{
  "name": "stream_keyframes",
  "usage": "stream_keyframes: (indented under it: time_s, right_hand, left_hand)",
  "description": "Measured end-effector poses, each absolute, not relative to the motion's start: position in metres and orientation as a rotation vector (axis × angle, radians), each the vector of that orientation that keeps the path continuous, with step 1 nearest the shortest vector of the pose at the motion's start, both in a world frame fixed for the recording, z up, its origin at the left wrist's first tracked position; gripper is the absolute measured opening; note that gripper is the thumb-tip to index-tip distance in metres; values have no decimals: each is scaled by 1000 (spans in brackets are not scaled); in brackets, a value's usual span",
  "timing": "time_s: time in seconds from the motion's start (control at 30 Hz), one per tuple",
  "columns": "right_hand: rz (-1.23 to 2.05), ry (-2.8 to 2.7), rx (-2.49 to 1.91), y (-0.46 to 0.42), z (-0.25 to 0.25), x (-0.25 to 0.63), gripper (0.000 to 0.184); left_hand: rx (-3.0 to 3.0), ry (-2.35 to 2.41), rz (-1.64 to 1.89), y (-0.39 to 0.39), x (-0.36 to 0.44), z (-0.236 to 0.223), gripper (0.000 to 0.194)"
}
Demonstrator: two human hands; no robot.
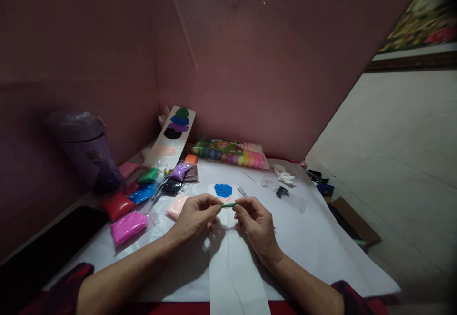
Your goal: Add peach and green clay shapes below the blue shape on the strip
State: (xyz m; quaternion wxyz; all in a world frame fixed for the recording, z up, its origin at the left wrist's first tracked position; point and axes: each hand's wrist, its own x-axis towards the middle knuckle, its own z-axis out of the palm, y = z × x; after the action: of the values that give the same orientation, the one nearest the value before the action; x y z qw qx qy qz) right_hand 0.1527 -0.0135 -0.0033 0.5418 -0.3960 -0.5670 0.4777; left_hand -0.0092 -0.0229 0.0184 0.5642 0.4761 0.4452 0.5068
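Note:
My left hand (195, 215) and my right hand (254, 220) pinch the two ends of a thin green strip of clay (228, 205) between thumb and fingers, just above a long white paper strip (233, 262). A blue clay patch (223, 190) sits at the far end of that strip, right behind the green piece. Both hands hover over the white table cover (314, 238).
Small bags of coloured clay lie at the left: pink (128, 226), red (117, 205), blue (143, 194), green (148, 176), purple (179, 171), black (172, 186). A card with clay swatches (173, 136) leans on the pink wall. A clay pack (230, 153), a purple cup (87, 150) and white clay (284, 176) stand behind.

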Motion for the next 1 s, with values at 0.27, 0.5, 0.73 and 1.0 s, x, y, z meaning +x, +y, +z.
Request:
stream_keyframes:
  time_s: [0.27, 0.5, 0.73, 1.0]
  right_hand:
    - [1108, -1606, -784, -18, -1, 156, 15]
    - [911, -1744, -786, -19, -1, 157, 11]
    - [1003, -1665, -814, -17, 0, 155, 11]
    - [957, -1687, -844, -19, 0, 156, 11]
  left_hand:
    - [1190, 925, 1096, -25, -8, 11, 34]
    - [1355, 1083, 1068, -29, -9, 18, 23]
    - [1265, 1011, 1029, -28, -7, 12, 32]
    - [1124, 977, 1032, -25, -5, 12, 33]
